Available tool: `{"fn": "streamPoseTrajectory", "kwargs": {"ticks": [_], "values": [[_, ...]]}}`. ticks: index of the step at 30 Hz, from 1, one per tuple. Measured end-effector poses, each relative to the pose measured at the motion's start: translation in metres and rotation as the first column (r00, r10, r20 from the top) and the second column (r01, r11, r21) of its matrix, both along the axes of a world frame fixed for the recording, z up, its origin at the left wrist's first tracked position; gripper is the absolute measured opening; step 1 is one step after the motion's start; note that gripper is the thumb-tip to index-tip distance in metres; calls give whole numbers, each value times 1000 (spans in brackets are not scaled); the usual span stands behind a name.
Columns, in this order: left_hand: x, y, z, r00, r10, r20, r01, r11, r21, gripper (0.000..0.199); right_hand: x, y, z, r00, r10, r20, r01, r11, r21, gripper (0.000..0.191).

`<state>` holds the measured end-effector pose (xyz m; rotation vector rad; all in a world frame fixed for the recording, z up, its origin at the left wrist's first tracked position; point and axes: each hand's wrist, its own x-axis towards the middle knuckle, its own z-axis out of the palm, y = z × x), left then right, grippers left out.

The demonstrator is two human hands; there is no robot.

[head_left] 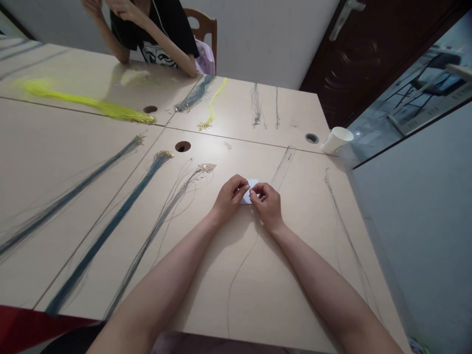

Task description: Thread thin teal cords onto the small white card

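Note:
My left hand point(233, 194) and my right hand point(266, 199) meet over a small white paper point(245, 198) on the table, fingertips pinched and nearly touching. What lies between the fingertips is too small to make out. From beneath my right hand a thin dark line point(243, 263) runs in a curve to the table's front edge. A clear ruler point(283, 167) lies just beyond my right hand. Left of my hands, a bundle of grey lines point(158, 223) with gold hooks at its top end lies slantwise.
Blue bundles point(121, 214) and a yellow bundle point(88, 102) lie to the left. Beyond the seam are smaller strands, a tape roll point(311, 138) and a white cup point(338, 139). Thin lines point(344, 226) lie at right. A person point(158, 34) sits across the table, elbows on it.

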<state>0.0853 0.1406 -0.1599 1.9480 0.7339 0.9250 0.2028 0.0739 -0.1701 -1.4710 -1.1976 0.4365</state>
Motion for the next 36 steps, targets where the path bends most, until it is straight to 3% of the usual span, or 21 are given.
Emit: {"fn": "streamPoseTrajectory", "kwargs": {"ticks": [36], "values": [[0,0,1,1000,-9,-8,9,1000,11,12,0,-1,2,1000,18,-3,-18,1000,-17,5]]}}
